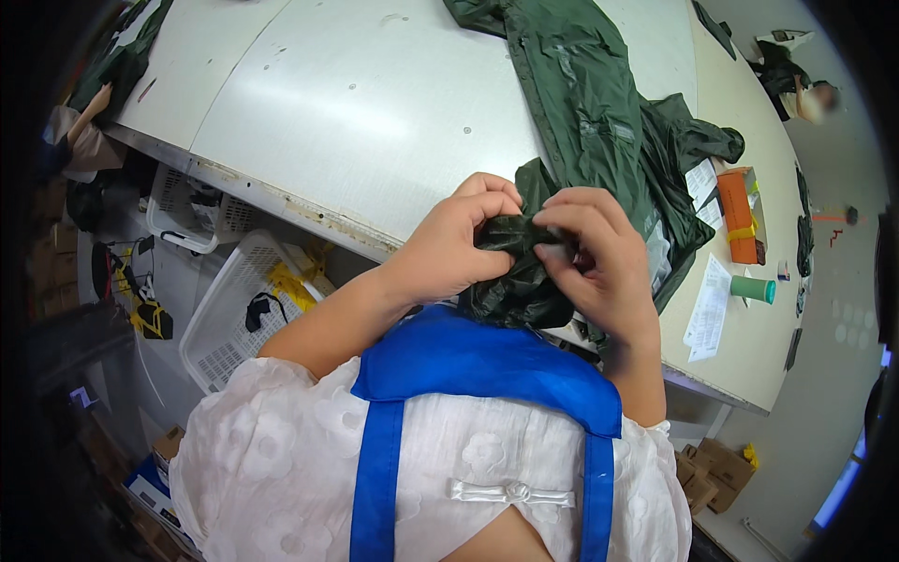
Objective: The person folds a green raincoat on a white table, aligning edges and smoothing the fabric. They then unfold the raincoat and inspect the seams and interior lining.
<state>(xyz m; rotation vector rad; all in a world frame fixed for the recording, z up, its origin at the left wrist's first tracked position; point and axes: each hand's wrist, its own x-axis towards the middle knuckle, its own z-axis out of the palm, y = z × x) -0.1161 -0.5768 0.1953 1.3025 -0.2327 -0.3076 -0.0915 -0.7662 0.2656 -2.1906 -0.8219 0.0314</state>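
Note:
A dark green, thin and shiny garment (595,112) stretches over the white table, and its gathered near end (515,290) hangs bunched at the table's front edge. My left hand (466,234) grips this bunched fabric, its thumb and fingers pinching a fold from the left. From the right, my right hand (599,253) pinches the same cloth with thumb and fingertips close to the left ones. Whether anything small sits between the fingertips is hidden by the folds.
White plastic baskets (211,351) stand below the table's left edge, one with yellow material inside. On the table's right lie an orange box (740,215), paper sheets (709,309) and a green cylinder (753,289). Another person's arm (94,105) reaches over fabric at far left.

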